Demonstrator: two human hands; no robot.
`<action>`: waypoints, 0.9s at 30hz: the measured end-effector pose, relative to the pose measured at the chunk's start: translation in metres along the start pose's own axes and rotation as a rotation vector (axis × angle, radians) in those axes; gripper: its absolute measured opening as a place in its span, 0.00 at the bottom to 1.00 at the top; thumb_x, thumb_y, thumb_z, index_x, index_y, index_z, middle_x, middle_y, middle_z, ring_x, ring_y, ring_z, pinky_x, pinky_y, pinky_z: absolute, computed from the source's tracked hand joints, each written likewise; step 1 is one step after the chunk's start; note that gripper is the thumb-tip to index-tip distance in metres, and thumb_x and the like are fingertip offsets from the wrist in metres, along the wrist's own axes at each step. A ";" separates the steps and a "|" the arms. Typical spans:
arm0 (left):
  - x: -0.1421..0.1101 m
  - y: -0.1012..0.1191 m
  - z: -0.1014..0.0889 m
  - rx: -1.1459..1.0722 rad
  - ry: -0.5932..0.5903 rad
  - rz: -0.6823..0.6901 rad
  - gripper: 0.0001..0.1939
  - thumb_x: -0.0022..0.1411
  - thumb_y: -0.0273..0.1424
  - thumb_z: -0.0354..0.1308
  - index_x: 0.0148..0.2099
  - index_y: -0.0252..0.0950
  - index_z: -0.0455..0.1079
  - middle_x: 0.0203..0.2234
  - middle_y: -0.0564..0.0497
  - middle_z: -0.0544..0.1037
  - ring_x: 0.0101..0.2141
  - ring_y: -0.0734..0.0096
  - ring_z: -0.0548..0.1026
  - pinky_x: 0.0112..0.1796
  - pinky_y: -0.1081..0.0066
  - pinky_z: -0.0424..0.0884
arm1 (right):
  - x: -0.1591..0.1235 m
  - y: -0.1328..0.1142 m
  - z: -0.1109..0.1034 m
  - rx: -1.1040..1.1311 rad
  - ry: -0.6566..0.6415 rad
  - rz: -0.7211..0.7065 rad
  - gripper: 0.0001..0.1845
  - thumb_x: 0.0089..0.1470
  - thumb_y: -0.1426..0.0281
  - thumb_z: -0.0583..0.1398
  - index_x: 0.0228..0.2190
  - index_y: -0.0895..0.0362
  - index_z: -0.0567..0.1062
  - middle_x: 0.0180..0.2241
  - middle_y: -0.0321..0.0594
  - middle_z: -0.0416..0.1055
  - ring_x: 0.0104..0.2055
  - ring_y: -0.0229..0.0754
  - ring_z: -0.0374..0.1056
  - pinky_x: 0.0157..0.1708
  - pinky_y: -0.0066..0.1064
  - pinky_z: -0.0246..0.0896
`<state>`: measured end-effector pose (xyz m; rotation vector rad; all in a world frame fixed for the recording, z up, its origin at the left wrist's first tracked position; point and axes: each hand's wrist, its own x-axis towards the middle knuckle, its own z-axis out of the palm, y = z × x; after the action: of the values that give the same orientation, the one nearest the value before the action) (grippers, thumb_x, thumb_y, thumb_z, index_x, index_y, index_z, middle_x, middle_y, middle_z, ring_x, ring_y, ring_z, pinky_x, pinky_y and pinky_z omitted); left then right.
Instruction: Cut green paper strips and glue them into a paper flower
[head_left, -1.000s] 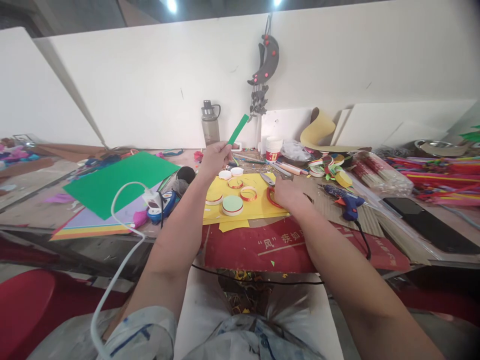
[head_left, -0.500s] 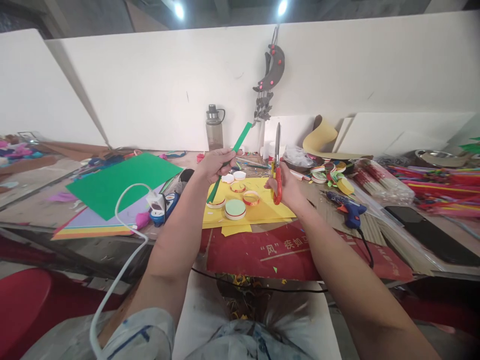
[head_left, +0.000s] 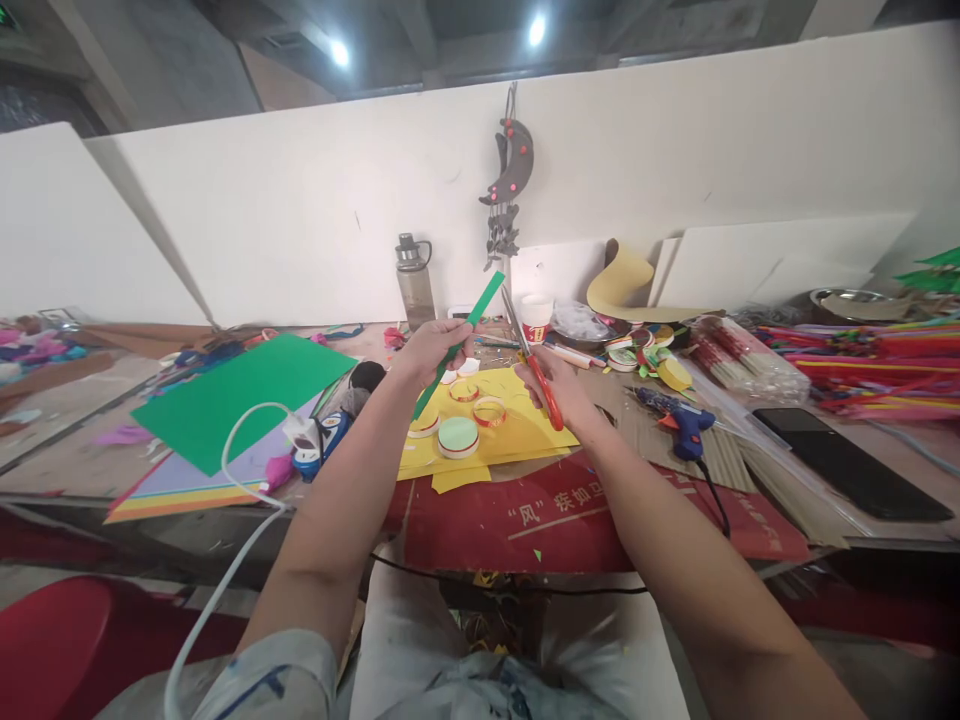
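We now have the scissors (head_left: 517, 330) up off the yellow sheet (head_left: 517, 440); a second ago they lay at its right side under our fingers. Half a second ago the blades stood upright and well apart from the green strip (head_left: 488, 298); now they lean left, and the tip points close beside the strip's upper end. Our left hand (head_left: 442, 350) is closed on the strip, as before, pinching it above the left part of the yellow sheet, one end slanting up and away, the other trailing down toward the sheet. Our right hand (head_left: 559, 385) grips the orange handles above the sheet's right part. We cannot quite tell whether the blades are parted or touch the strip.

For the work, this means that we have paper and tool raised side by side; the strip looks whole, so we judge that this cut is not yet made.

On the yellow sheet we have a ring (head_left: 493, 421) and a pale-green disc (head_left: 458, 436). Left of it on the desk (head_left: 60, 450) lies the green sheet (head_left: 247, 400); right of it, the glue gun (head_left: 690, 430); behind it, the cup (head_left: 535, 320).
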<state>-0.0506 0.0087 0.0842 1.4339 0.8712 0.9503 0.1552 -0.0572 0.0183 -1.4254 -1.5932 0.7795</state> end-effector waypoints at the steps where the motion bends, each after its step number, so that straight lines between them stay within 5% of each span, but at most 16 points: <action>1: 0.004 0.002 -0.001 0.001 0.013 -0.006 0.11 0.74 0.26 0.55 0.38 0.29 0.75 0.18 0.54 0.73 0.14 0.82 0.67 0.18 0.80 0.59 | 0.000 0.000 0.000 0.072 -0.010 0.016 0.13 0.65 0.57 0.59 0.44 0.52 0.69 0.25 0.29 0.64 0.22 0.35 0.63 0.22 0.24 0.62; 4: 0.015 0.006 -0.005 0.012 0.043 -0.052 0.11 0.75 0.25 0.53 0.39 0.28 0.76 0.20 0.53 0.75 0.17 0.80 0.71 0.21 0.79 0.64 | -0.002 0.000 0.000 0.192 -0.030 0.061 0.13 0.62 0.58 0.63 0.41 0.53 0.70 0.22 0.27 0.63 0.19 0.33 0.62 0.17 0.22 0.60; 10: 0.032 -0.001 -0.011 0.054 -0.053 -0.142 0.09 0.72 0.23 0.57 0.38 0.27 0.75 0.18 0.54 0.72 0.11 0.88 0.58 0.15 0.81 0.49 | -0.004 -0.002 -0.002 0.098 -0.104 0.156 0.11 0.62 0.61 0.65 0.36 0.54 0.70 0.19 0.26 0.65 0.15 0.33 0.64 0.15 0.22 0.61; 16: 0.040 -0.010 -0.010 0.070 -0.110 -0.200 0.13 0.73 0.21 0.53 0.35 0.27 0.75 0.18 0.53 0.72 0.11 0.88 0.57 0.15 0.81 0.47 | -0.003 -0.001 -0.002 0.013 -0.114 0.163 0.12 0.63 0.64 0.64 0.30 0.54 0.69 0.18 0.27 0.64 0.15 0.34 0.64 0.12 0.22 0.57; 27: 0.050 -0.009 -0.004 0.165 -0.181 -0.261 0.13 0.72 0.19 0.54 0.34 0.29 0.76 0.16 0.53 0.72 0.11 0.87 0.56 0.15 0.81 0.46 | -0.002 -0.004 -0.002 0.060 -0.100 0.284 0.10 0.67 0.67 0.61 0.32 0.55 0.71 0.16 0.27 0.63 0.14 0.33 0.63 0.12 0.23 0.59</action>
<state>-0.0344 0.0564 0.0791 1.4770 0.9898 0.5550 0.1556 -0.0599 0.0223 -1.6112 -1.4450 1.0689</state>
